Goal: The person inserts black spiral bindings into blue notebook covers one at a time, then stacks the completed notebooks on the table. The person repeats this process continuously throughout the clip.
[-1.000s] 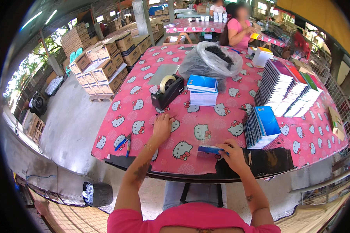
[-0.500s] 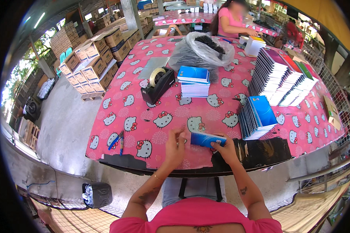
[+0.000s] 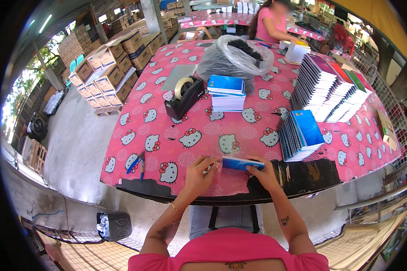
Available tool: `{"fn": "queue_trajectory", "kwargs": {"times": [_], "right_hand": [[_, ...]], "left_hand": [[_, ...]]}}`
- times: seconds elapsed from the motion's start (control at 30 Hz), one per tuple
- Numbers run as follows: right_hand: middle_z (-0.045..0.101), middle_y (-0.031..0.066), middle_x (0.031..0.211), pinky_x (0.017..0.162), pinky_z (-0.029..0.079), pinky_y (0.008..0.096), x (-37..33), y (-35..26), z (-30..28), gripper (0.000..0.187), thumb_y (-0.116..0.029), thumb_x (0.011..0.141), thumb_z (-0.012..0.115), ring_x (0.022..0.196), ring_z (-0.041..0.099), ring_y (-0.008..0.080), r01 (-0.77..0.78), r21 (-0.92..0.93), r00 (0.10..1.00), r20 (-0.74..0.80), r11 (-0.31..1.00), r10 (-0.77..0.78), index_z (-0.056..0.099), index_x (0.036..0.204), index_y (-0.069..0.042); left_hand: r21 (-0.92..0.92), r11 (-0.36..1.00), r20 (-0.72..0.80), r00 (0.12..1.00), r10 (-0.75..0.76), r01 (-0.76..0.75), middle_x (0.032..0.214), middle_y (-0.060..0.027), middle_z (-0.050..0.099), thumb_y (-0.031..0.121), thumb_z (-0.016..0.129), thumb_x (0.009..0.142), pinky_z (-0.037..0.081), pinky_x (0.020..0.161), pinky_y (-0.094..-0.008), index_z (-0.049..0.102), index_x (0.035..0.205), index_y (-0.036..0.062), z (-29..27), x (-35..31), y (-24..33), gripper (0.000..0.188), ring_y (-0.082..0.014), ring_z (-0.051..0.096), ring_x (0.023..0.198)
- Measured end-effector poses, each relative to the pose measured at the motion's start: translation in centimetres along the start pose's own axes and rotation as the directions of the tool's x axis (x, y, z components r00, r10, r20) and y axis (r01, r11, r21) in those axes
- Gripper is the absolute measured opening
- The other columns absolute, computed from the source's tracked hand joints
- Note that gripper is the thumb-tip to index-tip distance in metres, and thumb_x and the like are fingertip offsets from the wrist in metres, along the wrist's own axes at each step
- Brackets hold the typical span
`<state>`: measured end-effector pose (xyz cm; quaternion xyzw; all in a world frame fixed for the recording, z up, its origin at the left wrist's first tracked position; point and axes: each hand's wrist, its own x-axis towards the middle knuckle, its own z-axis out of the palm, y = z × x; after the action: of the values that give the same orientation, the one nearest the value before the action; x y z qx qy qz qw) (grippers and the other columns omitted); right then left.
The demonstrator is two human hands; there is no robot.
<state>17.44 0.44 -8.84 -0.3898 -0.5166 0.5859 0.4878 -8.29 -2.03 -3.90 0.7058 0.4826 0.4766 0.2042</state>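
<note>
One blue notebook [image 3: 236, 163] in right hand [image 3: 264, 173]; left hand [image 3: 201, 175] close beside.

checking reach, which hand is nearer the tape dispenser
Left: the left hand is in front of the tape dispenser, slightly right; the right hand is farther right.

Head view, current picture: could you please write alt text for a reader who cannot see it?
A person's right hand holds a blue notebook near the front edge of a pink cat-patterned table, with the left hand close to the notebook's left end. Beyond are a black tape dispenser, stacks of notebooks and a clear plastic bag with dark contents.
</note>
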Motion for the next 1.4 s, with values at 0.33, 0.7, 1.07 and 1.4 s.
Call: {"fn": "queue_trajectory", "kwargs": {"times": [0.33,0.7,1.07,1.4], "right_hand": [[0.068,0.0018,0.099,0.075,0.053,0.0236,0.2,0.3,-0.2,0.023,-0.004,0.092,0.070,0.085,0.062,0.0087,0.057,-0.125,0.998,0.034,0.991,-0.053,0.069,0.115,0.000],[0.066,-0.0005,0.097,0.076,0.049,0.0235,-0.1,0.3,-0.3,0.026,-0.008,0.093,0.070,0.086,0.058,0.0071,0.026,-0.091,0.998,0.058,0.996,-0.021,0.066,0.119,-0.002],[0.071,0.0048,0.105,0.083,0.050,0.0276,-2.0,-1.8,2.3,0.024,-0.005,0.093,0.069,0.093,0.062,0.0106,0.079,-0.255,0.988,-0.109,0.964,-0.109,0.069,0.116,0.000],[0.072,0.0066,0.107,0.085,0.050,0.0274,-2.0,-2.4,1.3,0.025,-0.004,0.094,0.066,0.094,0.062,0.0107,0.258,-0.286,0.965,0.039,0.923,-0.258,0.068,0.119,-0.001]], "left_hand": [[0.209,0.977,0.151,0.986,-0.071,0.038,0.077,-0.0129,0.061,0.016,0.066,0.096,0.046,0.055,-0.0357,0.072,0.099,0.0020,-0.9,2.1,-0.3,0.015,-0.0262,0.059,0.057],[0.177,0.937,0.419,0.885,0.205,-0.301,0.089,-0.0112,0.056,0.019,0.071,0.091,0.047,0.063,-0.0385,0.065,0.106,0.0071,-1.1,5.1,-2.7,0.020,-0.0298,0.059,0.075],[0.624,0.710,0.176,0.944,0.278,-0.326,0.136,-0.0181,0.052,0.033,0.067,0.091,0.021,0.113,-0.0621,0.054,0.136,0.0068,3.2,-0.5,0.3,0.054,-0.0345,0.049,0.126],[0.113,0.928,0.471,0.842,0.263,-0.354,0.098,-0.0097,0.065,0.016,0.072,0.088,0.052,0.073,-0.0412,0.064,0.107,0.0075,-1.1,6.0,1.5,0.023,-0.0300,0.066,0.085]]}}
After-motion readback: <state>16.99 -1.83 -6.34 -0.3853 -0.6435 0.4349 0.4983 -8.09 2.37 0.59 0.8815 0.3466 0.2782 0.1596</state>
